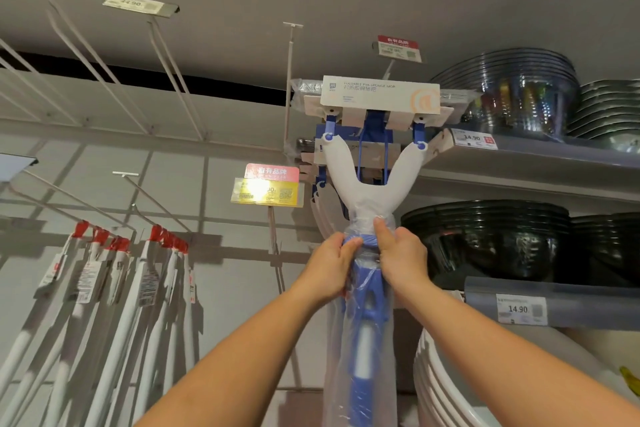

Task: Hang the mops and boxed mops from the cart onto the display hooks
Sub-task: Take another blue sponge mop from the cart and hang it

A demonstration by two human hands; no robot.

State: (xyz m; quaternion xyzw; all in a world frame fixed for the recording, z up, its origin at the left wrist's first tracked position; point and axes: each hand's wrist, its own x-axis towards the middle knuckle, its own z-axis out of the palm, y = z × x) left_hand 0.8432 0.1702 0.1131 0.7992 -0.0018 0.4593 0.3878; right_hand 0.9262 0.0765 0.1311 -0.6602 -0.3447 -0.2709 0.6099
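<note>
Two bare forearms reach up from the bottom edge to one sponge mop point(372, 184), which stands upright inside a clear plastic sleeve point(360, 374). Left hand point(334, 265) wraps its curled fingers round the blue collar at the neck. Right hand point(401, 253) clasps the same neck from the other side, one digit pointing up onto the base of the white Y-shaped yoke. Both grips are closed tight on the mop through the plastic.

At far left, two bunches of white-handled mops point(104, 288) hang by red-topped tags from wire hooks. Above them several long white hooks point(166, 55) jut out bare.

Five price labels face the camera. One reading 14.90 point(140, 4) is at upper left, and a red-and-yellow one point(268, 189) sits just left of the held mop. A red-topped one point(398, 48) is above the mop's head, and two more 14.90 labels sit on the shelf edges at right.

The mop's head, banded by a white cardboard label point(379, 97), is raised just below that red-topped label. Whether it hangs on a hook cannot be told. More blue-and-white sponge mops point(346, 146) hang directly behind it.

At right are five stacks: clear bowls point(512, 94), grey bowls point(609, 107), two of black bowls point(485, 239) and white basins point(446, 374).
</note>
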